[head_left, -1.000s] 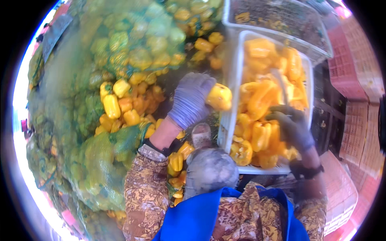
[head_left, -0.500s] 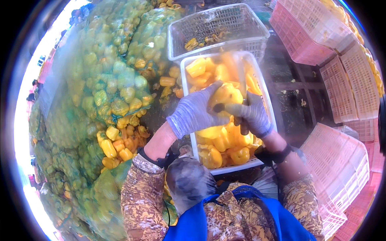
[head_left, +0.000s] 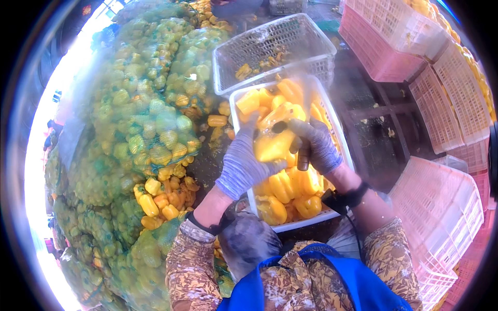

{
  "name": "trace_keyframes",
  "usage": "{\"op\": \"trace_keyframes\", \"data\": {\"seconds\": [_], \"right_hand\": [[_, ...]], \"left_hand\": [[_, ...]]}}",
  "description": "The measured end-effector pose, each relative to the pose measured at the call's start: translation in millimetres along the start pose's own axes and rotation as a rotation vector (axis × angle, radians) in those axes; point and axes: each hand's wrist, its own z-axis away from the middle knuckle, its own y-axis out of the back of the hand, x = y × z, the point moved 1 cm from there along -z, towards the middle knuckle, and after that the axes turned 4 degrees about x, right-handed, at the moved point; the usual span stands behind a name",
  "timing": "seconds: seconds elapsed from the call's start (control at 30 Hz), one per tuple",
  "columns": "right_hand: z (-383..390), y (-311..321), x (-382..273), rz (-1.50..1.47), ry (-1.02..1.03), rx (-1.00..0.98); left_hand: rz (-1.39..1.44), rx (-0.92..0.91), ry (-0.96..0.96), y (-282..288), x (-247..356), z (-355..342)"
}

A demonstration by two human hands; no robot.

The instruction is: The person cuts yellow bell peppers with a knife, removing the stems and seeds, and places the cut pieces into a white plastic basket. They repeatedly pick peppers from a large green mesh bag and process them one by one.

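Note:
Over a white crate [head_left: 344,150] full of yellow bell peppers, my gloved left hand [head_left: 243,161] grips one yellow bell pepper [head_left: 274,147] from the left side. My gloved right hand [head_left: 320,146] is closed at the pepper's right side, its thumb reaching toward the top. A short dark-brown handle [head_left: 304,156] sticks down from the right fingers; whatever it belongs to is hidden. Close to that thumb is a dark round spot; I cannot tell whether it is a fingertip or part of the pepper. Loose peppers [head_left: 280,185] lie below both hands.
Green mesh sacks [head_left: 155,103] of peppers are heaped on the left, with loose peppers [head_left: 165,199] spilling beside them. Beyond my crate stands another white crate [head_left: 326,65] with scraps inside. Pink and white crates [head_left: 436,202] are stacked along the right.
The held pepper has tilted and come slightly left and down, nearer to me. My left hand has lowered with it, and the right hand has shifted a little left.

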Motion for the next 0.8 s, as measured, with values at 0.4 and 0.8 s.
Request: {"op": "trace_keyframes", "data": {"seconds": [0.4,0.8], "right_hand": [[-55,-23,0,-0.159,0.053,-0.093],[-126,-31,-16,0.236,0.005,-0.118]], "left_hand": [[0.610,0.270,-0.151,20,-18,-24],[0.239,0.645,-0.176,61,-100,-71]]}}
